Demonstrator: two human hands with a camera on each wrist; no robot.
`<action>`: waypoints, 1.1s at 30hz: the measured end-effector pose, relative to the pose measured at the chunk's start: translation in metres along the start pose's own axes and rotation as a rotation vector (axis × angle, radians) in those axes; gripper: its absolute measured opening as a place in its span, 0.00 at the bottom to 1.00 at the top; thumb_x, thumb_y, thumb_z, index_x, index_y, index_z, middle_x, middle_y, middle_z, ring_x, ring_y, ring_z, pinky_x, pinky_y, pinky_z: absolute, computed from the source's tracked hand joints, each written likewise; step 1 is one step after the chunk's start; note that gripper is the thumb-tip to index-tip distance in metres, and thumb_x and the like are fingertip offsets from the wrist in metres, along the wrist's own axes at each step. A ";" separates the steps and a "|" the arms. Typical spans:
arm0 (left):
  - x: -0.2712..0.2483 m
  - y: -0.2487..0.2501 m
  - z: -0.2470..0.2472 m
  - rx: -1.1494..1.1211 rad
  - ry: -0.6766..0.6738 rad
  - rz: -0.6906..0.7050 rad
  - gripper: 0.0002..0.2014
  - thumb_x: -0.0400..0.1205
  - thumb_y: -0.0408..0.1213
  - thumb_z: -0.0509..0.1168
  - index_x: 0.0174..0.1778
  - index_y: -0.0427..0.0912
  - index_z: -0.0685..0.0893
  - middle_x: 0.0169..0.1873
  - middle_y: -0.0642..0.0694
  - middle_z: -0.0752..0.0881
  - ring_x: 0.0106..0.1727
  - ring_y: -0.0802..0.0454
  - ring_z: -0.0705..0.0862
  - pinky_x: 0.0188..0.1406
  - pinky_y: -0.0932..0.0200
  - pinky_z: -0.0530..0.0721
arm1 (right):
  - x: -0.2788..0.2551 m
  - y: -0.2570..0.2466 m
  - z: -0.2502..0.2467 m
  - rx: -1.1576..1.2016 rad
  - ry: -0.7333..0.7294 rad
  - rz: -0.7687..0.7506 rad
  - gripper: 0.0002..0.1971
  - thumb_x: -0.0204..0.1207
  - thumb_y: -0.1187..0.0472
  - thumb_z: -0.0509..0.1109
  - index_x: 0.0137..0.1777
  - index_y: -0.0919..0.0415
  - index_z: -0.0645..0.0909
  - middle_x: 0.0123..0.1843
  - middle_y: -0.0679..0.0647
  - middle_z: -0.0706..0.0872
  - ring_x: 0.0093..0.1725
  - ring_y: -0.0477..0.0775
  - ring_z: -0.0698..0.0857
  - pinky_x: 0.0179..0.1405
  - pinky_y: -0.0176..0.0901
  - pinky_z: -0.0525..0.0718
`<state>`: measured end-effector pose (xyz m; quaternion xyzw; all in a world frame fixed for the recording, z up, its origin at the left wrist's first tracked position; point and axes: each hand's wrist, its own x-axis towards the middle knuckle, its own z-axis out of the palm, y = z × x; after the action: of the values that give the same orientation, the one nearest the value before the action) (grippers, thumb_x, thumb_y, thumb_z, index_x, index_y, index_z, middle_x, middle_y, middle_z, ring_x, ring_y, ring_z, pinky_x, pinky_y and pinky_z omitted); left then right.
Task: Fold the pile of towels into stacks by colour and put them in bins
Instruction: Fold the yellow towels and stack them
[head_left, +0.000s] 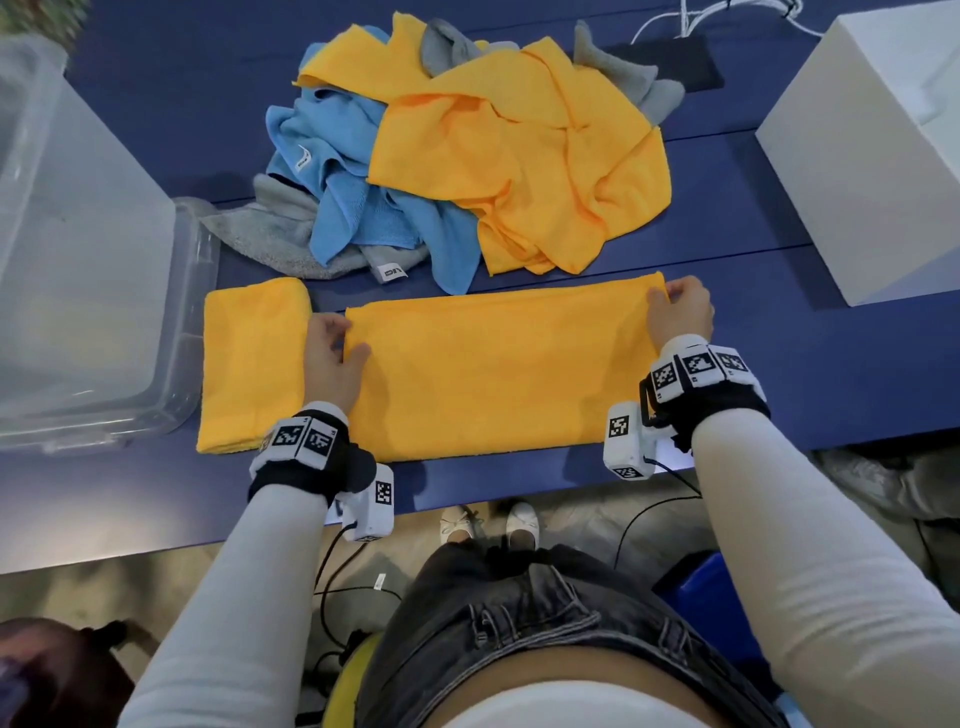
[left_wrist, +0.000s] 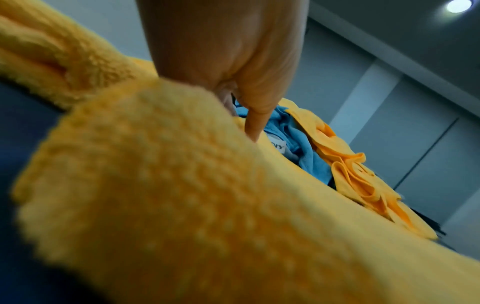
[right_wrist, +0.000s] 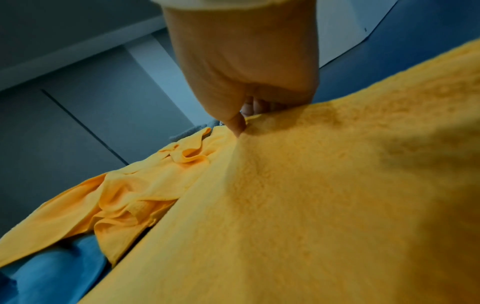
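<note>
Progress is early: one folded yellow towel (head_left: 253, 364) lies at nine o'clock; a half-folded one (head_left: 498, 374) is pinched by the left hand (head_left: 332, 358) and right hand (head_left: 680, 312); the mixed pile (head_left: 467, 156) at twelve o'clock remains.

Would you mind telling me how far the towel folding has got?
Done: one folded yellow towel lies beside the clear bin. In hand: the left hand and right hand pinch the far corners of a half-folded yellow towel. Left: the mixed pile, and nothing visibly binned.
</note>
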<state>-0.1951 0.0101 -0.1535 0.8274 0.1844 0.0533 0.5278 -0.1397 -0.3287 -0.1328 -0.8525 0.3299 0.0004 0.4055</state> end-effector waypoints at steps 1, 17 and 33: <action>0.001 0.000 0.000 0.030 -0.008 0.030 0.11 0.79 0.21 0.61 0.44 0.43 0.73 0.42 0.58 0.75 0.50 0.55 0.75 0.54 0.59 0.73 | 0.000 -0.001 0.001 0.003 0.011 -0.011 0.12 0.82 0.60 0.59 0.61 0.65 0.76 0.61 0.60 0.82 0.59 0.62 0.80 0.49 0.46 0.72; 0.017 0.004 0.011 0.251 -0.019 0.017 0.18 0.83 0.27 0.58 0.69 0.39 0.78 0.64 0.35 0.74 0.65 0.43 0.75 0.64 0.67 0.67 | 0.009 -0.002 0.014 -0.181 0.026 -0.025 0.13 0.86 0.59 0.54 0.64 0.66 0.71 0.62 0.64 0.81 0.59 0.67 0.81 0.46 0.49 0.72; -0.015 0.032 0.080 0.944 -0.615 0.174 0.27 0.87 0.52 0.43 0.82 0.55 0.45 0.83 0.54 0.40 0.83 0.47 0.37 0.78 0.37 0.36 | -0.082 -0.022 0.080 -0.948 -0.562 -0.791 0.29 0.86 0.64 0.48 0.84 0.55 0.42 0.85 0.48 0.40 0.85 0.53 0.42 0.83 0.57 0.45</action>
<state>-0.1784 -0.0754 -0.1578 0.9631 -0.0426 -0.2349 0.1242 -0.1699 -0.2171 -0.1493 -0.9623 -0.1605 0.2180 0.0277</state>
